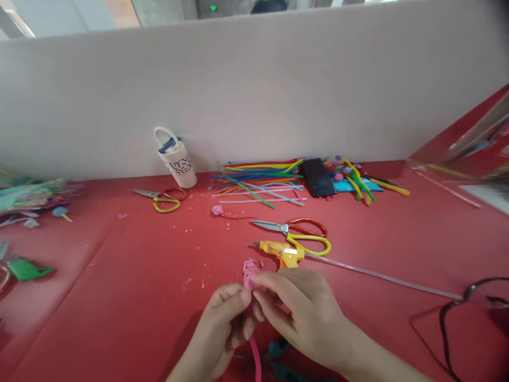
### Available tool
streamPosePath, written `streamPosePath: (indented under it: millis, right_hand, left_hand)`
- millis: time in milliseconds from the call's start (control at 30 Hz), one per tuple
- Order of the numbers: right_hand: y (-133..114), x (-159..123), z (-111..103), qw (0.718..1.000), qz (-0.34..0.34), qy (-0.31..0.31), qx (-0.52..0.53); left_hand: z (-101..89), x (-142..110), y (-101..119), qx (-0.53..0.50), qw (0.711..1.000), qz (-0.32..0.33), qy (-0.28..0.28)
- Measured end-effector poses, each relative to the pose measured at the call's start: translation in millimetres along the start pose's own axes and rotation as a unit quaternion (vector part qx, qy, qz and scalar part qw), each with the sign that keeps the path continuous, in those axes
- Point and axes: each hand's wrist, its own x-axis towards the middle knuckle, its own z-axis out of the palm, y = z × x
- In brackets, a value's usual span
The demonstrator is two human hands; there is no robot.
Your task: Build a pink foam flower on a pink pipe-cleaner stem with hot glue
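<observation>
Near the front middle of the table, my left hand (225,323) pinches a pink pipe-cleaner flower (249,270) just below its bumpy head. Its pink stem (255,353) hangs down below the fingers. My right hand (300,310) comes in from the right, its thumb and index finger closed on the side of the flower head. Just beyond my right hand lies a yellow hot glue gun (282,251), with a long clear glue stick (382,275) running out of its back. Scissors with red and yellow handles (308,236) lie behind it.
Farther back are a finished pink flower (218,210), a second pair of scissors (165,200), a white cup (178,164), a pile of coloured pipe cleaners (258,178) and a black phone (318,178). Dark-green-handled pliers (278,350) lie under my right wrist. A black cable (443,323) curls at right.
</observation>
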Motion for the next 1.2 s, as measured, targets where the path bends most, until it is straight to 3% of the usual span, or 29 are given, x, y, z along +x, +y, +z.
streamPosePath:
  millis: [1200]
  right_hand:
    - [3.0,-3.7,3.5,1.000,0.018,-0.013,0.008]
  left_hand:
    - [1.9,0.6,1.1,0.011,1.000,0.005,0.002]
